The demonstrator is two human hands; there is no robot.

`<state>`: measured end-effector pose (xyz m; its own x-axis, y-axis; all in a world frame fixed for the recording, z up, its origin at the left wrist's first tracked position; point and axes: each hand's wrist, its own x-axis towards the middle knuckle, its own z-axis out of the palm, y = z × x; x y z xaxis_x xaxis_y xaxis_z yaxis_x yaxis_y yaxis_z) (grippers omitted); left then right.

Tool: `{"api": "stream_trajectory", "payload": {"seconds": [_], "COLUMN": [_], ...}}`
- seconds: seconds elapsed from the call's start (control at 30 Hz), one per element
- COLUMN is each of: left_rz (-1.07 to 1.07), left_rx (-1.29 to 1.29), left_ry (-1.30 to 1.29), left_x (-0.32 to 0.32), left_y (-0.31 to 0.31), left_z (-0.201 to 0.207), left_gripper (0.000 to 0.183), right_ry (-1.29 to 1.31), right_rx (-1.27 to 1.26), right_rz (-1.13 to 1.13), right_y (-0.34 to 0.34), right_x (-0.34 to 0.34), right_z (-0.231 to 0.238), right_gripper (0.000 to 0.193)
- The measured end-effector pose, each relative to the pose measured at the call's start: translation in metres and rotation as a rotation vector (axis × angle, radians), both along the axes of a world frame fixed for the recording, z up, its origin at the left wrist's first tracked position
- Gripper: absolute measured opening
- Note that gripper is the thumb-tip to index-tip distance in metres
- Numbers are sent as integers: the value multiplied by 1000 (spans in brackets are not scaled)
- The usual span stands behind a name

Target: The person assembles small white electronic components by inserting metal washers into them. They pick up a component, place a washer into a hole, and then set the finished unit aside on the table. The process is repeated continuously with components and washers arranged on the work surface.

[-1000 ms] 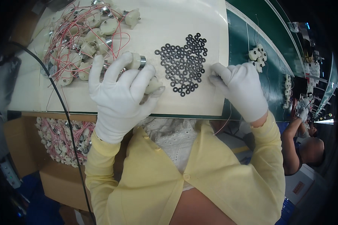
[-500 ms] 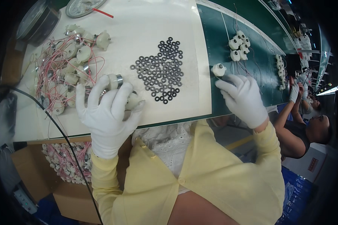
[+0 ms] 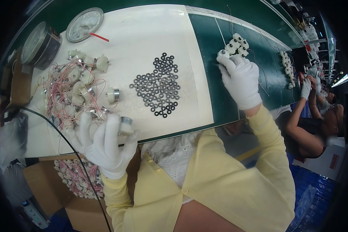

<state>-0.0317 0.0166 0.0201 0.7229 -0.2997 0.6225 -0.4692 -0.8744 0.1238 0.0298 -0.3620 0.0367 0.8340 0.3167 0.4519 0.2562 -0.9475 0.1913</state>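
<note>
Landmark: the patch of black rings [image 3: 157,88].

Right hand [image 3: 240,83]: right of the patch, over the green bench [image 3: 205,33]. Fingers bent and close together, tips against a cream unit [image 3: 223,53] with a dark centre. Thumb largely hidden; firm pinch or light touch, cannot tell. That unit sits beside a cluster of similar units [image 3: 237,43], right of the patch and farther from the body.

Left hand [image 3: 104,145]: left of the patch, nearer the body. Fingers spread, thumb and forefinger either side of a metal-banded unit [image 3: 125,128]; whether gripped, cannot tell. A pile of wired units [image 3: 76,86] lies left of the patch.

Handling (judged): units stiff, fairly light, weight probably toward the metal; smooth casing may slip in gloves. Best hold: around the cream casing. Leads [image 3: 57,101] look thin, soft, easily snagged; avoid lifting by them. Rings: very light, likely rubbery.
</note>
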Motion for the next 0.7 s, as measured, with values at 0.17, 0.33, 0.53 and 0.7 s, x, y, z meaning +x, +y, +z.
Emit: {"api": "stream_trajectory", "payload": {"seconds": [0.17, 0.33, 0.53, 0.7], "left_rz": [9, -321, -412, -262], "left_rx": [-91, -153, -288, -238], "left_ry": [-62, 107, 117, 96], "left_x": [-8, -6, -5, 4], "left_y": [-7, -38, -56, -40], "left_z": [21, 54, 50, 24], "left_gripper": [48, 48, 38, 33], "right_ry": [-112, 150, 281, 638], "right_rx": [169, 600, 1203, 1840], "right_rz": [78, 622, 900, 577], "right_y": [25, 117, 121, 108], "right_x": [-20, -43, -42, -62], "right_z": [27, 43, 11, 25], "right_gripper": [40, 48, 64, 73]}}
